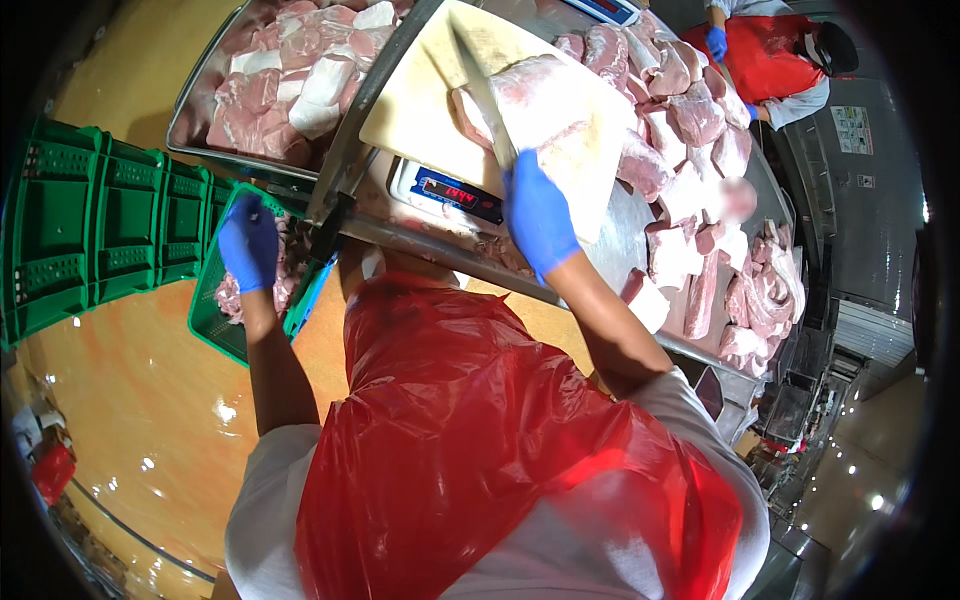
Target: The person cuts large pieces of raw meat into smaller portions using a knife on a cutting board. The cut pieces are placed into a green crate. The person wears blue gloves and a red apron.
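Note:
My right hand, in a blue glove, is closed round the handle of a long knife. The blade points away and lies across the near left end of a large pale piece of meat on a white cutting board. Off to the left, my gloved left hand is above a green crate with pink meat scraps inside. Its fingers look curled together; whatever they hold, if anything, is hidden. A digital scale with a lit red display sits at the board's near edge.
Many cut meat pieces cover the steel table on the right. A metal tray at the far left is heaped with meat. Green crates stand in a row at left. A co-worker in a red apron stands at the far right.

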`<control>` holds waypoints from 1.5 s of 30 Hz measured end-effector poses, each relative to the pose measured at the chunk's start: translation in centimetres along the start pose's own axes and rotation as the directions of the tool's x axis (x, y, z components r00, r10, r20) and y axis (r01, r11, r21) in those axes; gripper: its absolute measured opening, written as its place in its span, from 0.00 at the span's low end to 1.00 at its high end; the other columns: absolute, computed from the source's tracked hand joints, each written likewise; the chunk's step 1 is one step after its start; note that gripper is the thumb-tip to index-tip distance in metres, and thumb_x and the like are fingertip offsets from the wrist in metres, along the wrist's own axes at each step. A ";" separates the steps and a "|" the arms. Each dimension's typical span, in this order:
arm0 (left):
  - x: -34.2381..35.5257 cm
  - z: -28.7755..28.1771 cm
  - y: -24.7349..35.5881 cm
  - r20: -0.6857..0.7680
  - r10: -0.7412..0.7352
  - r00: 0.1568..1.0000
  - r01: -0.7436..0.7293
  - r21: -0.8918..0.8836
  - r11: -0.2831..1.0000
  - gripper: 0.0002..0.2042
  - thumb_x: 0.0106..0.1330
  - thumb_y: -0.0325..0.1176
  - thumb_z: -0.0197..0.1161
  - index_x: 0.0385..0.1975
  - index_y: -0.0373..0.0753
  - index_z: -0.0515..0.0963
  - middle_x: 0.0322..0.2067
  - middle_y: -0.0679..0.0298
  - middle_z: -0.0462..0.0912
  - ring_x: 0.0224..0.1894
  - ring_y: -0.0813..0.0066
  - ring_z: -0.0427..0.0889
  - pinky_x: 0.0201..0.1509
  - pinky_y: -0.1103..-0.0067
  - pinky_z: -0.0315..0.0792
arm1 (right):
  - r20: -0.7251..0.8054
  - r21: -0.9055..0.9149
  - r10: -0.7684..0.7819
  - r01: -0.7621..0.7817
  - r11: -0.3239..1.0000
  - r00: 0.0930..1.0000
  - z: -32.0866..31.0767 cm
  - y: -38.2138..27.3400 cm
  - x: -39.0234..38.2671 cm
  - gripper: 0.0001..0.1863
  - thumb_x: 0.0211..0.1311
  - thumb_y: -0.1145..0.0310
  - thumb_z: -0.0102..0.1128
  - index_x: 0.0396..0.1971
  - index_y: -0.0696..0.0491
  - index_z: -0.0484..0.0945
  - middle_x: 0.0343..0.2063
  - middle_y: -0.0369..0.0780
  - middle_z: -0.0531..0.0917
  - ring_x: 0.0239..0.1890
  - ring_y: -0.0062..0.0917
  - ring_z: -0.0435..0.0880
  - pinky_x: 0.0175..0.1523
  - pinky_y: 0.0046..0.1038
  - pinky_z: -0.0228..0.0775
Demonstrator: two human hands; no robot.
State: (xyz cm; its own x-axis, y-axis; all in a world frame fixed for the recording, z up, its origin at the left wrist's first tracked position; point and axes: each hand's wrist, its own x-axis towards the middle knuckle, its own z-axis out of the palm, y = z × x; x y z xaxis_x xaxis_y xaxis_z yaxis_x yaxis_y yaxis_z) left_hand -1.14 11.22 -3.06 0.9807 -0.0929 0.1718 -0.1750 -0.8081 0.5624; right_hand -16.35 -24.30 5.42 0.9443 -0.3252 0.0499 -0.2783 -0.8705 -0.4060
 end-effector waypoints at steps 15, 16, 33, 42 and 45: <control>2.5 11.0 22.1 -0.069 0.294 0.953 -0.264 -0.664 0.700 0.17 0.55 0.30 0.71 0.43 0.31 0.77 0.35 0.50 0.83 0.37 0.55 0.85 0.44 0.71 0.78 | -0.164 -0.019 -0.061 0.059 0.998 0.985 -8.8 -2.2 -8.4 0.06 0.68 0.77 0.52 0.41 0.60 0.66 0.28 0.59 0.79 0.31 0.59 0.80 0.31 0.48 0.70; 3.3 11.7 20.8 -0.051 0.315 0.948 -0.252 -0.724 0.641 0.13 0.55 0.28 0.70 0.38 0.32 0.77 0.32 0.53 0.83 0.34 0.63 0.84 0.43 0.72 0.77 | -0.153 0.004 -0.020 0.021 1.000 0.988 -7.4 -2.3 -7.2 0.06 0.68 0.77 0.52 0.41 0.60 0.65 0.27 0.59 0.79 0.30 0.58 0.80 0.31 0.48 0.69; 1.3 7.8 19.1 0.169 0.367 0.915 -0.117 -0.758 0.642 0.09 0.53 0.30 0.69 0.29 0.32 0.79 0.24 0.52 0.80 0.26 0.61 0.81 0.34 0.71 0.75 | 0.342 -0.355 0.034 0.095 0.930 0.939 -5.7 2.3 -6.9 0.16 0.66 0.74 0.52 0.51 0.58 0.63 0.31 0.56 0.82 0.31 0.54 0.83 0.35 0.48 0.76; 3.5 -0.5 2.2 0.421 0.263 0.868 0.099 -0.666 0.740 0.12 0.51 0.30 0.70 0.34 0.36 0.80 0.30 0.72 0.79 0.33 0.81 0.76 0.39 0.76 0.75 | 0.176 -0.260 -0.062 0.107 0.960 0.982 -11.9 3.5 -11.7 0.10 0.65 0.73 0.60 0.40 0.56 0.68 0.26 0.53 0.78 0.26 0.54 0.79 0.29 0.46 0.70; 2.5 -1.1 -13.5 0.664 -0.063 0.745 0.227 -0.164 0.960 0.20 0.53 0.30 0.70 0.47 0.34 0.79 0.39 0.60 0.84 0.43 0.69 0.83 0.50 0.72 0.77 | -0.015 -0.164 -0.121 0.117 0.979 0.993 -7.8 5.6 -9.6 0.09 0.68 0.69 0.60 0.39 0.54 0.70 0.26 0.50 0.80 0.24 0.51 0.81 0.27 0.47 0.71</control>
State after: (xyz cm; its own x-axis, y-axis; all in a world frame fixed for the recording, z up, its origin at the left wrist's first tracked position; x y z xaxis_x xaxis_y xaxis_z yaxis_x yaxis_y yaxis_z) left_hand 3.58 22.52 -9.28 0.7996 -0.4041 -0.4443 0.0406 -0.7017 0.7113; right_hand -28.36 -28.92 9.78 0.9683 -0.2230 0.1124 -0.1910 -0.9513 -0.2419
